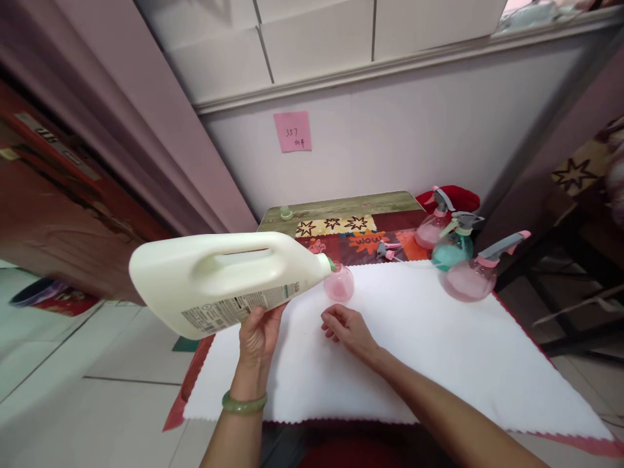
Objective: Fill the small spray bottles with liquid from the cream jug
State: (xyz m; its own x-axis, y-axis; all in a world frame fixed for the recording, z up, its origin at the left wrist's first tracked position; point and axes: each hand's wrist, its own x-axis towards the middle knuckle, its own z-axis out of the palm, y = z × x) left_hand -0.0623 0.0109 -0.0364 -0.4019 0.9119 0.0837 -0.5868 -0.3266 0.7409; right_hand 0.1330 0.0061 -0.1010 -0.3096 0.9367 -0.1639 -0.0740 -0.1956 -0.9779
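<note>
A large off-white detergent jug [166, 273] is tilted nearly on its side, its mouth pointing right. My left hand [260, 331] is closed around its underside, near the printed label. The jug's green-tipped spout rests at the neck of a small pink spray bottle body [339, 286], which stands with its trigger top off. Some pink liquid shows inside that bottle. Just in front of it, my right hand [347, 330] hovers over the white cloth with its fingers curled in and nothing visible in them. A loose grey-and-pink spray trigger head [389, 251] lies behind the cloth's far edge.
Three spray bottles with triggers stand at the right: pink [468, 281], teal [453, 250] and another pink [429, 232]. A green cap [286, 212] lies at the table's back left. White cloth [414, 351] covers the front. A pink note [293, 132] is on the wall.
</note>
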